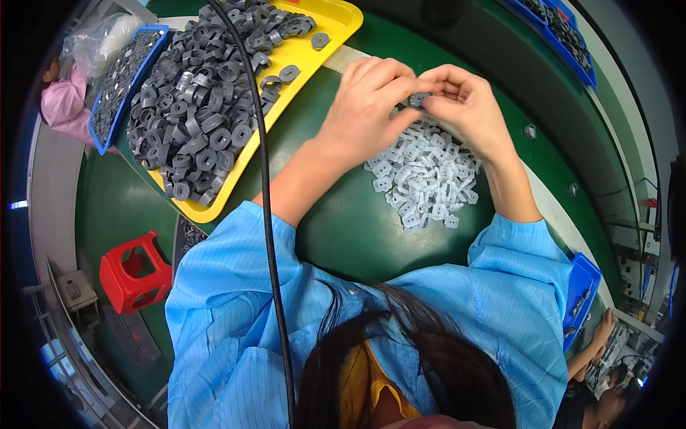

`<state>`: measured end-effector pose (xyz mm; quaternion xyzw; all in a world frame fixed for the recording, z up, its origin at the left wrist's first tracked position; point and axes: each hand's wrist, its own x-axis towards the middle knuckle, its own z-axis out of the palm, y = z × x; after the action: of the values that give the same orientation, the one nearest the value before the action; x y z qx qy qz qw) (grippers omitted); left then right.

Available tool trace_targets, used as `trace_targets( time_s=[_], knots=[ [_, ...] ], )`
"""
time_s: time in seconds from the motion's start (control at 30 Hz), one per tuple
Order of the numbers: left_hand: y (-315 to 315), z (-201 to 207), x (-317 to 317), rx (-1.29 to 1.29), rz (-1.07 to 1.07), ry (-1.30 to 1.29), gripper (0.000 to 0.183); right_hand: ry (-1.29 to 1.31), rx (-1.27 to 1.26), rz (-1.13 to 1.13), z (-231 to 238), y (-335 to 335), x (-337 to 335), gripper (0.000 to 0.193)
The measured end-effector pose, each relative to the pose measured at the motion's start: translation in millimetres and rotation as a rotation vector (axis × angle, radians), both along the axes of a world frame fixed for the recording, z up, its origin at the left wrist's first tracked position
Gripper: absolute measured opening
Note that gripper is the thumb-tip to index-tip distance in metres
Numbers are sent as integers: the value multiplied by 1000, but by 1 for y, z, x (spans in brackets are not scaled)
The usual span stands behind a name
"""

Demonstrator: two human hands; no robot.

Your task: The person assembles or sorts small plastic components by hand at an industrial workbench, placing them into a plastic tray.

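My left hand [371, 104] and my right hand [464, 104] meet above a green work surface [357, 229]. Together their fingertips pinch one small dark grey rubber part [419, 99]. Just below the hands lies a loose pile of small white plastic pieces [425, 179]. A yellow tray [336, 28] heaped with several dark grey ring-shaped parts [200, 107] sits to the left of my left hand. Both forearms come out of light blue sleeves.
A blue tray [125, 75] of dark parts lies beyond the yellow tray, next to a person in pink [64, 107]. A red stool [136, 272] stands on the floor at left. More blue trays sit at top right [564, 36] and at right [582, 297]. A black cable [266, 207] hangs down the middle.
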<state>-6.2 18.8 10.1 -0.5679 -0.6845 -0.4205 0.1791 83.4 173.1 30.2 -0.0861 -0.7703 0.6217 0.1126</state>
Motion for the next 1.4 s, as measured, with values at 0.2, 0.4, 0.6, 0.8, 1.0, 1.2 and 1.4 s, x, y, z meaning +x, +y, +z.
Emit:
trace_targets(
  time_s=[0.2, 0.4, 0.6, 0.8, 1.0, 1.2, 1.4],
  knots=[
    [4, -4, 15, 100, -90, -269, 32, -103, -724, 258, -12, 17, -1, 20],
    [-11, 4, -48, -222, 406, -1, 28, -69, 26, -268, -34, 60, -9, 30],
    [-15, -19, -97, -468, 513, -26, 50, 100, 475, -480, -38, 75, -11, 29],
    [-21, 3, -78, -247, 510, -227, 32, -173, 528, 126, 2, 49, 4, 21],
    [-9, 9, -23, -62, -122, -1113, 40, -154, 636, 325, -1, 35, 7, 24],
    [1, -21, -8, -35, -110, -982, 30, -179, 671, 202, 4, 27, 9, 28],
    [-2, -13, -10, -75, -32, -742, 32, -32, 653, 255, -6, 23, 6, 20]
  ],
)
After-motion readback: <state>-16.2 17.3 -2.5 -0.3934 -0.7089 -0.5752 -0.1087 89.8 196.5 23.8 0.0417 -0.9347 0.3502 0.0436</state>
